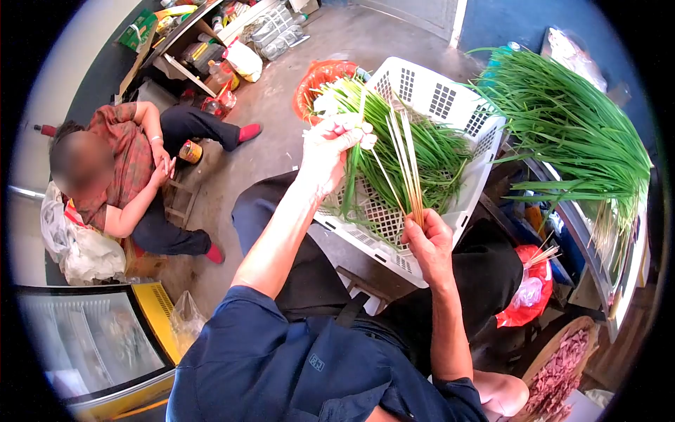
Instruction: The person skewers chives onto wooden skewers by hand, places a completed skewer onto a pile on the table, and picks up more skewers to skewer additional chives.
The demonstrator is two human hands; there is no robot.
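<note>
Several thin wooden skewers (410,169) fan upward from my right hand (431,243), whose fingers are closed round their lower ends. My left hand (328,155) pinches the pale ends of some green stalks (351,184), which hang down over the basket; how many it holds is unclear. Under both hands a white plastic basket (481,158) rests by my lap, tilted in view. Inside it lies a heap of cut green stalks (436,151). An orange-red bag (307,86) sits at the basket's upper left, beyond my left hand.
A seated person (123,162) is at the left. A large pile of long green leaves (562,119) lies on a stand at the right. Below it are a red bag (529,292) with skewers and a round basket (562,366) of reddish pieces. A glass-topped freezer (151,309) stands lower left.
</note>
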